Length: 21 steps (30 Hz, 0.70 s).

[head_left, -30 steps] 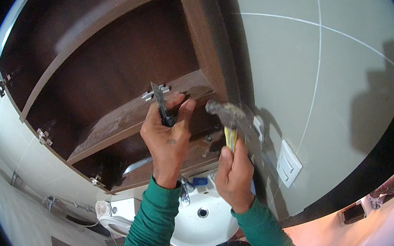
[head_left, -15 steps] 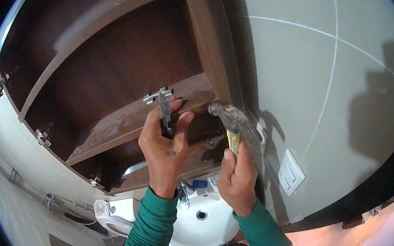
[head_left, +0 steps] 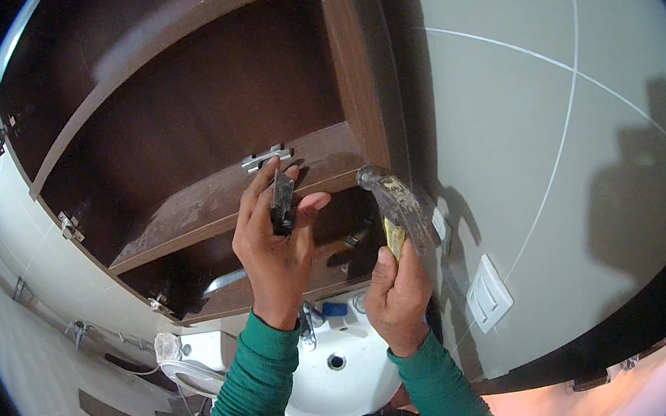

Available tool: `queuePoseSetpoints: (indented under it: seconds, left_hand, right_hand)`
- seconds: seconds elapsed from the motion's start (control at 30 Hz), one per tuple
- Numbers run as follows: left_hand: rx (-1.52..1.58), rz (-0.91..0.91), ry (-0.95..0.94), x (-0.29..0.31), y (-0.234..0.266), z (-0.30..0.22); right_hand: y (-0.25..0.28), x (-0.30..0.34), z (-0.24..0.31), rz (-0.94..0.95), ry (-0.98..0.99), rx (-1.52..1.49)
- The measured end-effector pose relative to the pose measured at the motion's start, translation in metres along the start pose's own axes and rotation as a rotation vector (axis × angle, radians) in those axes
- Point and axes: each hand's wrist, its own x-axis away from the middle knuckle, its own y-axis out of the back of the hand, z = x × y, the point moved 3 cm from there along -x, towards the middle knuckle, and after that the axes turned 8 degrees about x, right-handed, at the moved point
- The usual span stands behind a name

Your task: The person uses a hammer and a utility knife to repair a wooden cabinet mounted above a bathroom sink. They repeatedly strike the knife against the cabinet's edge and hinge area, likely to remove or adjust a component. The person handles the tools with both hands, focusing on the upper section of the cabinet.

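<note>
My left hand is raised in front of an open dark brown cabinet. Between its fingers and thumb is a short dark tool with a flat grey upper part; its exact kind I cannot make out. Just beyond the fingertips, a silver metal hardware piece lies on the shelf. My right hand is closed round the yellow handle of a hammer, its head up beside the cabinet's right post. The hammer and the dark tool are apart.
Hinges line the cabinet's left edge. Below stand a white sink with a faucet, a blue object on its rim, and a toilet. A switch plate is on the tiled wall at right.
My left fingers have straightened upward around the dark tool, and the thumb has spread outward. My right hand and the hammer have shifted only slightly.
</note>
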Motion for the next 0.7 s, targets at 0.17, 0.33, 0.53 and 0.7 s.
queuePoseSetpoints:
  seconds: [0.17,0.33,0.53,0.7]
  left_hand:
    - [-0.160,0.019,-0.050,-0.003,0.005,-0.008]
    - [-0.133,0.007,-0.010,-0.006,0.001,-0.013]
    - [-0.097,0.011,-0.014,-0.006,0.002,-0.009]
    - [-0.142,0.026,-0.025,-0.003,0.004,-0.012]
  right_hand:
    - [0.019,0.010,0.014,-0.022,-0.014,-0.029]
    - [0.008,0.000,0.003,-0.006,0.004,0.025]
    - [0.008,0.009,0.003,-0.065,0.034,-0.005]
    - [0.011,0.009,0.009,-0.042,-0.026,-0.077]
